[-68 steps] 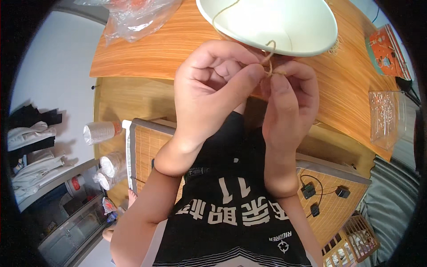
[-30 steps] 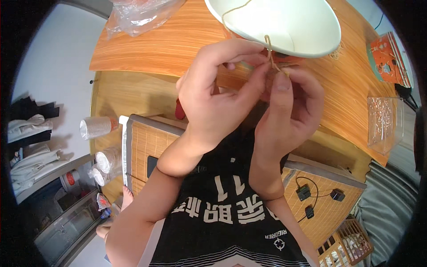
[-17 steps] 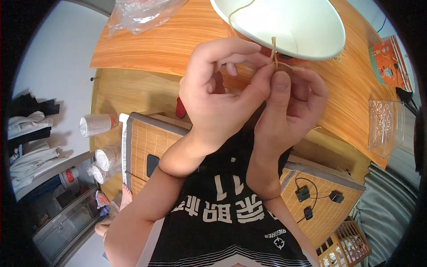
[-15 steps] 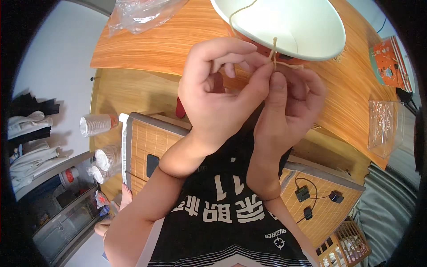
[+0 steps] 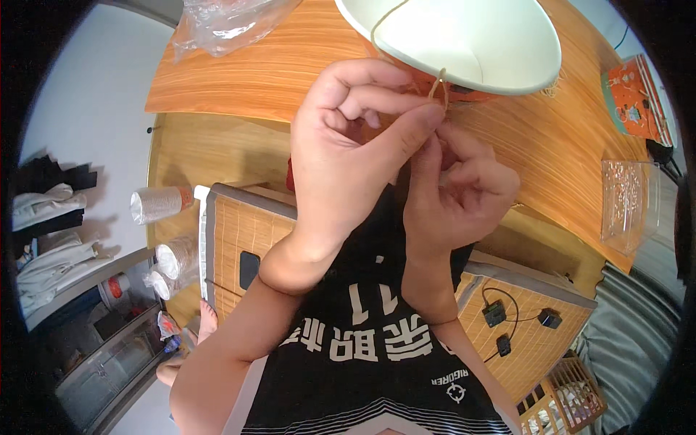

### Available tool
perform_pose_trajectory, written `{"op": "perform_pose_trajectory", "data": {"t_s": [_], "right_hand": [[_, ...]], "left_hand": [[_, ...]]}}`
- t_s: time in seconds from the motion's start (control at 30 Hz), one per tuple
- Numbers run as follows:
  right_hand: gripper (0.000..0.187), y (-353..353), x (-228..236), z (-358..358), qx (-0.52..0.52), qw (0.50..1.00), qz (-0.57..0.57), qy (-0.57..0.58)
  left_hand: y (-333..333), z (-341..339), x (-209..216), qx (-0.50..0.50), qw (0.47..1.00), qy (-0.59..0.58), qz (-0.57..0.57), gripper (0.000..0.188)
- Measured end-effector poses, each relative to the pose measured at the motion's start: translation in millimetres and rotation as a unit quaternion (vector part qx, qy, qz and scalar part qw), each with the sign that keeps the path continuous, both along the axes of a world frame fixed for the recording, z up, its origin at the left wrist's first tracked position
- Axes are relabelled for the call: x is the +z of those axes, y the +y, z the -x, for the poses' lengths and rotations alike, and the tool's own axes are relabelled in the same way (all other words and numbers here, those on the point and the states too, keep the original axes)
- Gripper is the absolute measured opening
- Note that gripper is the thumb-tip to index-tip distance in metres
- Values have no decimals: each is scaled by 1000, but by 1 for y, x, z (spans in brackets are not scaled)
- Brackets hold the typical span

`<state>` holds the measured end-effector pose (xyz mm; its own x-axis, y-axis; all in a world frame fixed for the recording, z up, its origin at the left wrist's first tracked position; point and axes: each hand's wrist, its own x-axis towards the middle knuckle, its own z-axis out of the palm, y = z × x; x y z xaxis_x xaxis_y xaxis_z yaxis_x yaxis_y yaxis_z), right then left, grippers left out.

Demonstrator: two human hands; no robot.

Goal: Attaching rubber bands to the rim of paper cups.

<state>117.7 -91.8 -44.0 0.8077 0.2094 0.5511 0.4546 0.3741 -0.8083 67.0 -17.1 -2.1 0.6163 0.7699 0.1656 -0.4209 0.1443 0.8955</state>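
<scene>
My left hand [image 5: 341, 145] pinches the tan twine [image 5: 441, 74] between thumb and fingers, with a small loop sticking up past them. The fingers of my right hand [image 5: 464, 188] curl just below and to the right; I can't tell whether they grip any of it. The loop stands before the near rim of the pale-lined tub [image 5: 500, 54], on the far part of the wooden table [image 5: 225, 87]. So little twine shows that the loop could slip out if my left thumb eases, or collapse if my right fingers tug unevenly. A second strand [image 5: 373, 35] crosses the tub's left rim; if it's joined to mine, a pull could drag or tip the tub.
</scene>
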Motion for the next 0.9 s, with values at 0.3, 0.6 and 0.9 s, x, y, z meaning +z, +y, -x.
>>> {"op": "perform_pose_trajectory", "data": {"t_s": [0.3,0.6,0.9], "right_hand": [[32,2,2,-8,-122,964,120,-204],[26,-4,10,-1,104,983,-41,144],[22,-6,12,-8,237,898,-95,359]], "left_hand": [[8,5,14,-13,995,97,-29,25],[9,2,12,-14,997,75,-29,19],[2,-1,7,-12,999,42,6,19]]}}
